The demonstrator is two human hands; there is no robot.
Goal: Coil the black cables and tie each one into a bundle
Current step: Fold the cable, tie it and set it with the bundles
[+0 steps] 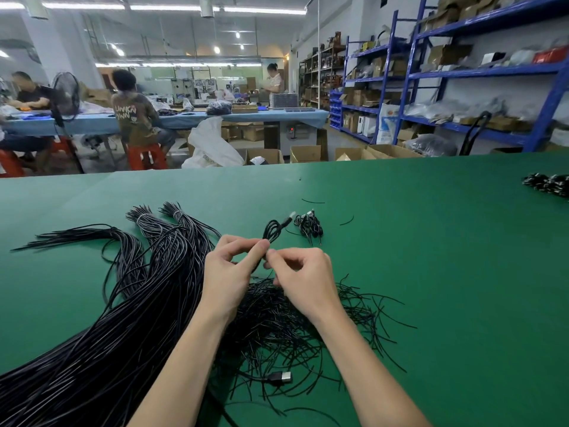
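Your hands pinch one coiled cable mid-tie, two finished bundles lie just beyond, and a big pile waits left.

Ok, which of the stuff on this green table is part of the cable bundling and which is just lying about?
Part of the job:
- coil, pinched by left hand and right hand
- long cables
- ties
- finished bundles
- far bundles

Just lying about:
- stray ties
- boxes
- shelves
- fan
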